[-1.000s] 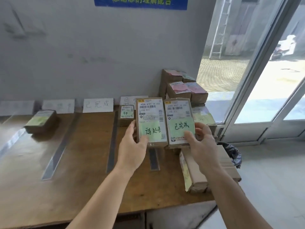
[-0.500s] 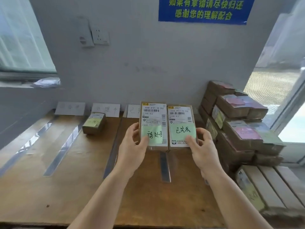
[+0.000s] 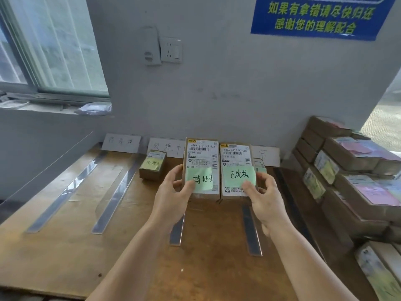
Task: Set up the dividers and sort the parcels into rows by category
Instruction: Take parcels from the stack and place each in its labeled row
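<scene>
Above the middle of the brown wooden tabletop (image 3: 65, 246), the left hand (image 3: 171, 200) is gripping a brown cardboard parcel with a white shipping label and green handwritten note (image 3: 200, 168), thumb curled over its face. Touching it on the right, the right hand (image 3: 263, 203) is pinching a matching parcel with its own green note (image 3: 236, 168). Clear plastic divider strips (image 3: 112, 200) are lying across the table. A small labelled parcel (image 3: 153, 165) is sitting by the white paper category cards (image 3: 121, 142). Stacked parcels (image 3: 347, 170) are standing at right.

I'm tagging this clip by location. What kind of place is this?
Probably a parcel pickup or sorting point: stacked parcels with shipping labels, handwritten category cards along the wall, and a blue notice above the wooden table.
</scene>
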The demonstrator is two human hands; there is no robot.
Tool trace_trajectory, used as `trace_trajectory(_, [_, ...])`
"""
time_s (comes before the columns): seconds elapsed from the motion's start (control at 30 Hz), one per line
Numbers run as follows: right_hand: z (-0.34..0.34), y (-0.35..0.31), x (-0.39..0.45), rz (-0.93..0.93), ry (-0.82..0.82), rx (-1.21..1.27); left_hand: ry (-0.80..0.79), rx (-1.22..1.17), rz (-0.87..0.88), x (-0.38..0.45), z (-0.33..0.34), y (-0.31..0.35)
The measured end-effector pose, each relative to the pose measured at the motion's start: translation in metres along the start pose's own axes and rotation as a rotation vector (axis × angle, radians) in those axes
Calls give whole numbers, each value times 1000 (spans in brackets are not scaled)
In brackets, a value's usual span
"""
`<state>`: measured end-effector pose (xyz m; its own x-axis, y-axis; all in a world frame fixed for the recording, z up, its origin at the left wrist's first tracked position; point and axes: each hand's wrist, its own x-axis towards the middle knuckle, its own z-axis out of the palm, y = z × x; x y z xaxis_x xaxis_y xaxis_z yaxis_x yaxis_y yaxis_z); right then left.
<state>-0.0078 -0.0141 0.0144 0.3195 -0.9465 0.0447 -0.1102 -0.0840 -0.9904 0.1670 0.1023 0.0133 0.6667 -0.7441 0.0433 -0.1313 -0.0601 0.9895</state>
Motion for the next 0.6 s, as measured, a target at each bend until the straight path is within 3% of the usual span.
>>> trace_trajectory(0.33, [33, 15, 54, 68, 57, 54, 82, -43, -4, 47, -6, -7])
trace_trajectory(0.6, [63, 68, 131, 243, 99, -111, 119, -93, -59, 101, -12, -19])
